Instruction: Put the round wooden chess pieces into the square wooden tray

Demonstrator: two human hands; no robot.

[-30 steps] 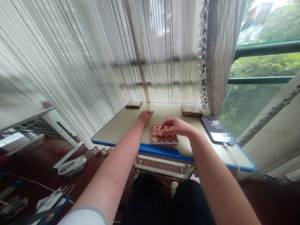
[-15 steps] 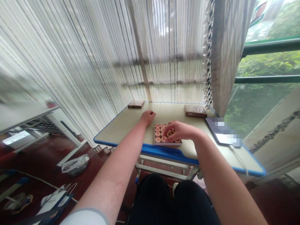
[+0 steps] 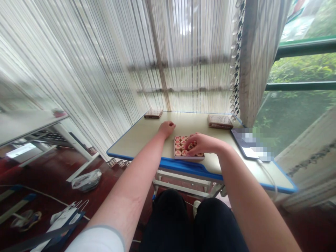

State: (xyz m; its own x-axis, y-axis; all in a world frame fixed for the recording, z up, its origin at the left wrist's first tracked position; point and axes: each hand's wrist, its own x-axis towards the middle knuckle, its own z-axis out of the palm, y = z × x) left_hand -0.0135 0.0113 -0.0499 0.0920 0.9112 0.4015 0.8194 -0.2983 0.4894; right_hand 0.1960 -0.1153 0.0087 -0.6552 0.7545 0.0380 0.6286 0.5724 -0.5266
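Observation:
A shallow tray [image 3: 178, 157] of round wooden chess pieces [image 3: 179, 147] with red characters lies on a small desk [image 3: 139, 140] near its front edge. My right hand [image 3: 201, 143] rests over the tray's right side, fingers curled and pinched on the pieces; what it grips is hidden. My left hand [image 3: 166, 127] lies on the desk just behind and left of the tray, fingers curled loosely with nothing visible in them.
Two flat wooden boxes sit at the back of the desk, one left [image 3: 153, 113], one right [image 3: 219, 121]. A phone [image 3: 249, 145] with a cable lies at the right edge. String curtains hang behind. A plastic bag [image 3: 86, 180] and paper bag [image 3: 61, 222] lie on the floor at left.
My right hand has slid slightly toward me over the tray's pieces. The view has shifted a little; the left hand stays put.

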